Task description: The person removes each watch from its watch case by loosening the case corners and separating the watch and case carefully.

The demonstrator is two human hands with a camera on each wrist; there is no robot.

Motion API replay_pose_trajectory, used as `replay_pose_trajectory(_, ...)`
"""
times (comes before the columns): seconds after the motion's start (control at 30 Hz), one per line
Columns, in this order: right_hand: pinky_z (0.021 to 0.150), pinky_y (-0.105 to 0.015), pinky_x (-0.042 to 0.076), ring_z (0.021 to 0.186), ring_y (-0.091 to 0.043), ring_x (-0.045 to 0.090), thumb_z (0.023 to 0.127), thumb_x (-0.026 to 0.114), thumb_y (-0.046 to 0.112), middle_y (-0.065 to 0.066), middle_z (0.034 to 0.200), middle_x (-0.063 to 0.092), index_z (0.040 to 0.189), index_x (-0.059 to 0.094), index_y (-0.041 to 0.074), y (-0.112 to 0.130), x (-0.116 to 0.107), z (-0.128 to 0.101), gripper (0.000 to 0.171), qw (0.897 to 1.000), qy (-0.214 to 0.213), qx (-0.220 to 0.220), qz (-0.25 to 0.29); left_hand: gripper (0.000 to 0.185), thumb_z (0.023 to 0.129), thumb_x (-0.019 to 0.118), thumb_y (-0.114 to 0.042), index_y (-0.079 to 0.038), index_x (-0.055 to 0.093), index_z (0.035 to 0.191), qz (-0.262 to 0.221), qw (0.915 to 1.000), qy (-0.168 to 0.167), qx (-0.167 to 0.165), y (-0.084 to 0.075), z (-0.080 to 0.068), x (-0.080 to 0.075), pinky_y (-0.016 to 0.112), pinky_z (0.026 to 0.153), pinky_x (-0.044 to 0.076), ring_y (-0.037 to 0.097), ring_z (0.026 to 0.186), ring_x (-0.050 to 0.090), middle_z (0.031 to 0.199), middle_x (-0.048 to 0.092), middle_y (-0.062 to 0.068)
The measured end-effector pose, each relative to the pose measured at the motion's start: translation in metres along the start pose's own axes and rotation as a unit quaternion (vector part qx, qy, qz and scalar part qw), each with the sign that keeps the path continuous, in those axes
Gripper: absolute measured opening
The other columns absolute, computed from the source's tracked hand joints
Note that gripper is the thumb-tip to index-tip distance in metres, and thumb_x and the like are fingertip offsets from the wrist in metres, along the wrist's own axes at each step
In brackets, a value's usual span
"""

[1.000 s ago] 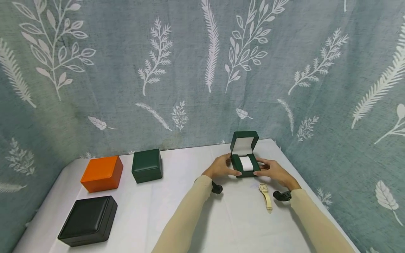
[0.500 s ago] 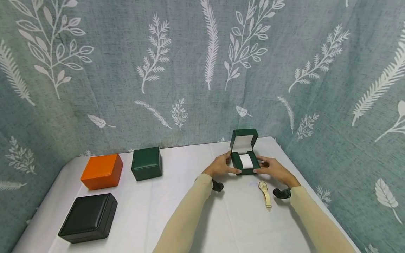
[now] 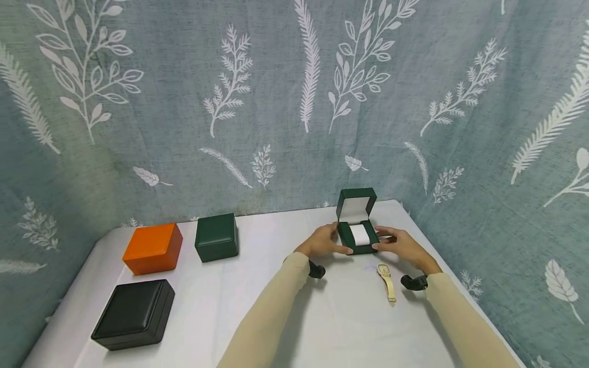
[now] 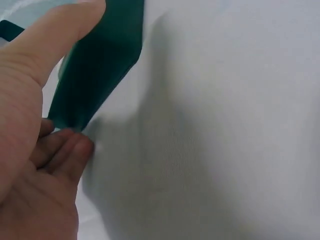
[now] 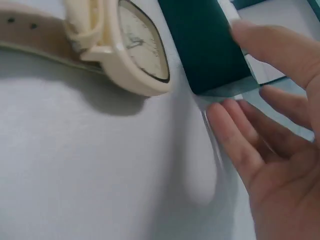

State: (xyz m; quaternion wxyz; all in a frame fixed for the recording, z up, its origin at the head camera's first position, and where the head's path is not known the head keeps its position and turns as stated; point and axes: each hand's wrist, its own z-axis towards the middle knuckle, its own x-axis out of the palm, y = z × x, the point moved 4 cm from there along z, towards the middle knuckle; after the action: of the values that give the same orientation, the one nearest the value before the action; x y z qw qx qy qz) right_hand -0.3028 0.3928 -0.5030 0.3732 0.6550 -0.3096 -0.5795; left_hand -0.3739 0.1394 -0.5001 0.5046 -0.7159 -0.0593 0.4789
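A green watch box [image 3: 348,249] with its lid raised and a white cushion [image 3: 360,234] inside stands on the table at the back right. My left hand [image 3: 320,241] holds its left side, thumb along the front and fingers by the side; the left wrist view shows fingertips [image 4: 80,145] right at its lower corner. On the other side my right hand [image 3: 399,248] holds it too, thumb at the front edge and the other fingers [image 5: 227,127] close by the corner. A cream wristwatch [image 3: 385,282] lies on the cloth in front, its dial [image 5: 142,42] plain in the right wrist view.
On the left of the white-covered table [image 3: 349,327] are an orange box [image 3: 152,249], a second green box [image 3: 216,237] and a larger black box [image 3: 133,314], all with lids down. A leaf-patterned curtain [image 3: 276,102] hangs behind and along the right side.
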Motion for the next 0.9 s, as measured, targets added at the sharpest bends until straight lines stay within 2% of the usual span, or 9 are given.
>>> replay_pose_trajectory(0.1, 0.090, -0.041, 0.058, 0.114, -0.038, 0.062, 0.098, 0.073, 0.032, -0.024, 0.138, 0.055, 0.150, 0.048, -0.001, 0.004, -0.003, -0.005, 0.066, 0.999, -0.031, -0.010, 0.006, 0.094, 0.086, 0.084, -0.043, 0.000, 0.040, 0.156, 0.012, 0.9999, -0.008, 0.008, 0.001, -0.003, -0.006, 0.039, 0.109, 0.046, 0.026, 0.134, 0.053, 0.146, 0.056, 0.016)
replay_pose_trajectory(0.2, 0.082, -0.038, 0.060, 0.104, -0.036, 0.066, 0.099, 0.072, 0.031, -0.023, 0.127, 0.059, 0.143, 0.053, -0.003, 0.010, -0.004, -0.010, 0.059, 0.998, -0.061, -0.026, 0.006, 0.076, 0.090, 0.081, -0.041, 0.001, 0.054, 0.147, 0.011, 0.9995, -0.026, 0.012, 0.007, -0.010, -0.012, 0.037, 0.104, 0.049, 0.027, 0.128, 0.058, 0.141, 0.061, 0.015)
replay_pose_trajectory(0.33, 0.076, -0.037, 0.060, 0.099, -0.032, 0.066, 0.100, 0.071, 0.032, -0.018, 0.120, 0.062, 0.139, 0.057, -0.001, 0.019, -0.001, -0.020, 0.053, 0.996, -0.080, -0.041, -0.024, 0.056, 0.094, 0.077, -0.036, 0.001, 0.065, 0.134, -0.002, 0.9991, -0.039, 0.016, 0.013, -0.026, -0.020, 0.035, 0.099, 0.052, 0.026, 0.118, 0.063, 0.133, 0.066, 0.013)
replay_pose_trajectory(0.43, 0.077, -0.036, 0.057, 0.101, -0.029, 0.065, 0.100, 0.070, 0.032, -0.016, 0.120, 0.063, 0.138, 0.058, 0.002, 0.026, 0.003, -0.027, 0.049, 0.995, -0.076, -0.046, -0.049, 0.050, 0.096, 0.074, -0.036, 0.000, 0.068, 0.131, -0.013, 0.9990, -0.042, 0.013, 0.016, -0.040, -0.027, 0.035, 0.095, 0.052, 0.023, 0.112, 0.064, 0.127, 0.068, 0.012)
replay_pose_trajectory(0.67, 0.080, -0.033, 0.055, 0.099, -0.021, 0.064, 0.100, 0.071, 0.030, -0.010, 0.117, 0.065, 0.132, 0.062, 0.007, 0.043, 0.023, -0.034, 0.040, 0.991, -0.066, -0.083, -0.081, 0.040, 0.099, 0.071, -0.037, -0.007, 0.072, 0.126, -0.011, 0.9988, -0.043, 0.022, 0.025, -0.064, -0.034, 0.031, 0.085, 0.053, 0.012, 0.097, 0.064, 0.112, 0.071, -0.002)
replay_pose_trajectory(0.9, 0.080, -0.027, 0.054, 0.093, -0.017, 0.064, 0.099, 0.072, 0.021, -0.011, 0.113, 0.068, 0.130, 0.062, 0.002, 0.064, 0.048, -0.039, 0.038, 0.987, -0.043, -0.143, -0.053, 0.038, 0.098, 0.072, -0.034, -0.007, 0.073, 0.125, 0.006, 0.9974, -0.035, 0.063, 0.022, -0.089, -0.037, 0.026, 0.078, 0.053, 0.007, 0.091, 0.064, 0.109, 0.071, -0.003)
